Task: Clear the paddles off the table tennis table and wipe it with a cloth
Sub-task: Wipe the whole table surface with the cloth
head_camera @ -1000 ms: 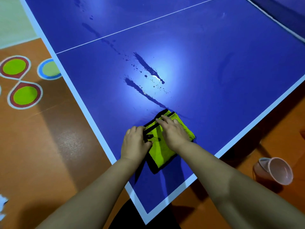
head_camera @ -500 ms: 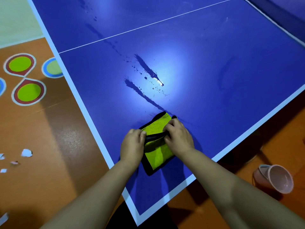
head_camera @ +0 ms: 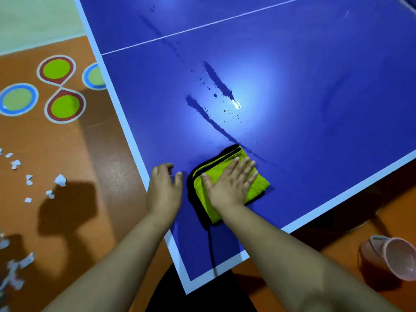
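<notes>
My right hand [head_camera: 231,183] presses flat, fingers straight, on the folded green cloth [head_camera: 256,185] near the table's [head_camera: 315,64] corner; my left hand [head_camera: 164,188] rests beside it, relaxed, holding nothing. Wet streaks [head_camera: 216,79] lie ahead, beyond my right fingertips.

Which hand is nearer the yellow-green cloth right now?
Right. The right hand lies flat on top of the cloth, fingers spread. The left hand is just left of it, by the table tennis table edge, open and not touching the cloth.
</notes>
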The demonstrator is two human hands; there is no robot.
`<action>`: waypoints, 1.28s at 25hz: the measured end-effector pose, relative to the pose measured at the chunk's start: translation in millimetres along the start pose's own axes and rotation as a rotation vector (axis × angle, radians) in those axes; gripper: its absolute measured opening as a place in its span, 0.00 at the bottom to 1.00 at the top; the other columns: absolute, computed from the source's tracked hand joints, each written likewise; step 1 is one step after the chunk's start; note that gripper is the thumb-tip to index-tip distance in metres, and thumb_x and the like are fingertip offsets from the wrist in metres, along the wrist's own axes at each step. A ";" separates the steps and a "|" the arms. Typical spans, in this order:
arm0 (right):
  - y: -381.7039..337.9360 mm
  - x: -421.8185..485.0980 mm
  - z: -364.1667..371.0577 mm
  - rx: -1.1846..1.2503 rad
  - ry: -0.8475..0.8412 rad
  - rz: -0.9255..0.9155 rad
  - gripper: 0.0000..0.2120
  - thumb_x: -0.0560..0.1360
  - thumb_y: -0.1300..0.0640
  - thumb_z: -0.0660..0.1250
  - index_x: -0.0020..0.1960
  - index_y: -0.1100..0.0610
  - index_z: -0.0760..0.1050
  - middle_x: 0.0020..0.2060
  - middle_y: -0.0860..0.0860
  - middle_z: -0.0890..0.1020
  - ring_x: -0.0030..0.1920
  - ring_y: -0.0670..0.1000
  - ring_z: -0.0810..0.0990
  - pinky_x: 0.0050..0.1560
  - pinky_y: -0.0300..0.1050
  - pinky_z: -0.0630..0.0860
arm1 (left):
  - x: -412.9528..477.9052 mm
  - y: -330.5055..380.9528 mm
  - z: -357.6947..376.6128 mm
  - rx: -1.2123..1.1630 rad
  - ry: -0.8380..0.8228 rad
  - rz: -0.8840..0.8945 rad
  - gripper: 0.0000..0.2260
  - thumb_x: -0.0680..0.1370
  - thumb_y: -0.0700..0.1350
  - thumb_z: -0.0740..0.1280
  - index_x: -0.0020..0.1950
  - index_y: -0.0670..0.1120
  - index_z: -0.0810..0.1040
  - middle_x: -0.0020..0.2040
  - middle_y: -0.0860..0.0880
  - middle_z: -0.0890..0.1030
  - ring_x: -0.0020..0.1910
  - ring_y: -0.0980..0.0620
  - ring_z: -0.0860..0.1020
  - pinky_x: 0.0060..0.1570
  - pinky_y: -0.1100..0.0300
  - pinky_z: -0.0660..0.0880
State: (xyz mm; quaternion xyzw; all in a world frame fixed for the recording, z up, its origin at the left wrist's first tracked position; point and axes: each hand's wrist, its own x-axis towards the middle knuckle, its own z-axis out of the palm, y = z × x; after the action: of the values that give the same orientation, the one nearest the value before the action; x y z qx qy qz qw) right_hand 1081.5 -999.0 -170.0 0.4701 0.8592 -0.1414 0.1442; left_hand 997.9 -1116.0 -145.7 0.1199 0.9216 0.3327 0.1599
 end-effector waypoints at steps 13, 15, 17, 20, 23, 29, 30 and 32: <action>15.5 -131.3 74.2 -0.259 0.016 -0.637 0.40 0.70 0.31 0.52 0.77 0.47 0.53 0.76 0.63 0.49 0.75 0.68 0.41 0.70 0.73 0.44 | -31.4 -49.7 -23.7 -0.058 -0.108 0.003 0.09 0.80 0.43 0.58 0.56 0.43 0.76 0.53 0.46 0.76 0.49 0.52 0.73 0.45 0.63 0.65; 19.7 -133.8 72.2 -0.267 0.012 -0.633 0.40 0.70 0.30 0.51 0.77 0.46 0.52 0.76 0.61 0.46 0.76 0.67 0.41 0.69 0.74 0.41 | -30.5 -44.2 -17.1 -0.012 -0.159 0.070 0.09 0.79 0.41 0.60 0.56 0.40 0.76 0.53 0.43 0.77 0.50 0.49 0.74 0.45 0.64 0.64; 24.2 -130.8 69.0 -0.265 0.002 -0.609 0.40 0.70 0.29 0.50 0.77 0.46 0.52 0.76 0.60 0.45 0.76 0.66 0.41 0.68 0.75 0.40 | -30.7 -34.5 -7.5 0.061 -0.198 0.162 0.09 0.78 0.40 0.61 0.55 0.39 0.77 0.52 0.41 0.78 0.53 0.44 0.74 0.50 0.57 0.67; 33.0 -123.2 67.2 -0.261 0.006 -0.551 0.43 0.69 0.28 0.51 0.78 0.50 0.51 0.76 0.60 0.47 0.76 0.65 0.41 0.68 0.75 0.42 | -28.5 -21.5 9.4 0.180 -0.261 0.324 0.12 0.76 0.45 0.60 0.54 0.42 0.77 0.51 0.43 0.78 0.54 0.42 0.72 0.53 0.50 0.68; 46.5 -112.7 62.2 -0.238 0.023 -0.497 0.45 0.68 0.28 0.52 0.78 0.52 0.52 0.77 0.59 0.50 0.76 0.64 0.42 0.69 0.74 0.43 | -22.4 -4.5 25.5 0.238 -0.271 0.436 0.13 0.74 0.46 0.59 0.53 0.44 0.78 0.51 0.44 0.79 0.52 0.41 0.73 0.52 0.50 0.67; 103.6 -65.2 39.4 -0.165 0.099 -0.371 0.45 0.67 0.28 0.53 0.77 0.51 0.53 0.77 0.59 0.52 0.77 0.62 0.45 0.70 0.73 0.43 | -14.0 45.9 67.1 0.302 -0.295 0.522 0.15 0.73 0.47 0.59 0.55 0.45 0.78 0.53 0.45 0.78 0.54 0.41 0.72 0.53 0.49 0.66; 116.6 -53.4 33.2 -0.157 0.112 -0.340 0.46 0.66 0.28 0.53 0.77 0.51 0.54 0.77 0.58 0.53 0.77 0.62 0.46 0.70 0.73 0.44 | -13.1 57.4 76.0 0.317 -0.300 0.547 0.15 0.73 0.47 0.60 0.56 0.46 0.78 0.54 0.45 0.78 0.55 0.41 0.72 0.53 0.49 0.66; 142.7 -30.6 20.7 -0.153 0.133 -0.284 0.46 0.65 0.28 0.54 0.77 0.51 0.54 0.77 0.58 0.52 0.77 0.62 0.46 0.70 0.73 0.45 | -12.1 79.8 93.7 0.340 -0.309 0.599 0.15 0.73 0.48 0.60 0.56 0.47 0.78 0.55 0.46 0.78 0.56 0.42 0.71 0.53 0.49 0.66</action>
State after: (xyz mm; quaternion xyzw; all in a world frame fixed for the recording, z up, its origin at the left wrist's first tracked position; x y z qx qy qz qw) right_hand 1220.7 -956.3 -192.7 0.3398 0.9329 -0.0634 0.1011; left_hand 1053.3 -1006.3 -159.3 0.4577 0.8528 0.1852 0.1705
